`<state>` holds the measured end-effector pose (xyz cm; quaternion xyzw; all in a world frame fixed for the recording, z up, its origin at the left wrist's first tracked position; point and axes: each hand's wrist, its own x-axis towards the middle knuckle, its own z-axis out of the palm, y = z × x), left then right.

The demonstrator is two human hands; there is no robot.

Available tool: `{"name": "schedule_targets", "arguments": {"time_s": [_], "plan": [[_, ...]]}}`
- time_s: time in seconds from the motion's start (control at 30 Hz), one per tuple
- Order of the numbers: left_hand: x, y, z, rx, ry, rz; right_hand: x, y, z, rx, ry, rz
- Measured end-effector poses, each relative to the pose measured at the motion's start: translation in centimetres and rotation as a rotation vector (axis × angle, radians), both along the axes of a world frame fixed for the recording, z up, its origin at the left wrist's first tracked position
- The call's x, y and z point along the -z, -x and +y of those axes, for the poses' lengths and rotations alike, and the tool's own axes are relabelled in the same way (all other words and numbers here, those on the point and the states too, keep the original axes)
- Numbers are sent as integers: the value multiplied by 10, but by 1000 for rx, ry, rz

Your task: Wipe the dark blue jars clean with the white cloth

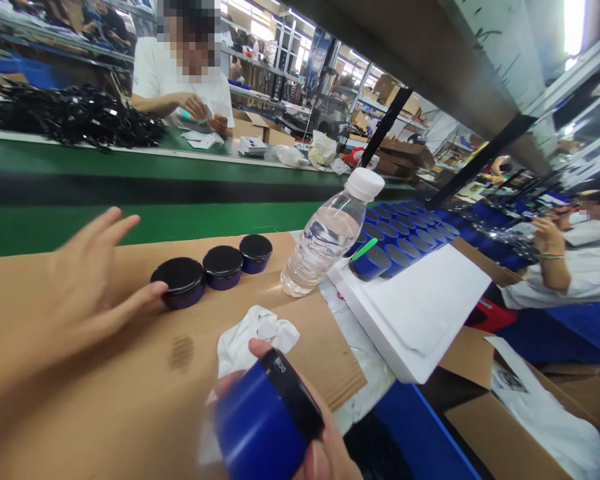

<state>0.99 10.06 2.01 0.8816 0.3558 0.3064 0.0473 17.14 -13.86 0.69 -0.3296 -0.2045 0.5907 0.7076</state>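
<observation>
Bright overhead strip lights (574,23), glare top right. Left hand (87,280) motion-blurred; blue jar (260,427) in right grip soft. Edges wide-angle warped.

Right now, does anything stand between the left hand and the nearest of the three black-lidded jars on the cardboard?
Nothing visible does. The left hand is spread open, its thumb tip right at the side of the nearest jar; whether it touches is unclear. The right hand holds a blue jar lower down, clear of that path.

A: Where do the three jars (220,268) stand?
B: In a row on the surface (105,373). The bottle (330,233) is to their right, the cloth (255,337) in front.
A: And the tray (420,313)?
B: Right of the bottle, with rows of jars at its far end.
</observation>
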Motion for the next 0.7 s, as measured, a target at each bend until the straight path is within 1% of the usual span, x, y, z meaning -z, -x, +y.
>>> {"name": "schedule_targets", "arguments": {"time_s": [0.07,0.13,0.17,0.2,0.27,0.37,0.47,0.57,0.63,0.7], "plan": [[14,-12,-8,25,-45,36,1,-2,0,-122,-15,24],[25,-16,-14,91,-78,35,-4,-4,-2,-175,15,69],[27,-15,-17,121,-92,33,-8,-4,-2,-189,53,96],[26,-14,-20,141,-101,29,-11,-4,-3,-195,95,110],[21,-12,-26,181,-121,31,-14,-4,-1,-224,142,126],[10,-12,-38,243,-133,57,-10,-3,3,-275,162,122],[8,-15,-45,360,-109,28,-6,-3,8,-296,176,74],[9,-15,-43,443,-150,21,-8,-5,8,-316,128,-13],[10,-14,-41,455,-167,59,-10,-6,8,-313,66,16],[11,-13,-40,448,-143,83,-8,-8,8,-335,-4,90]]}}
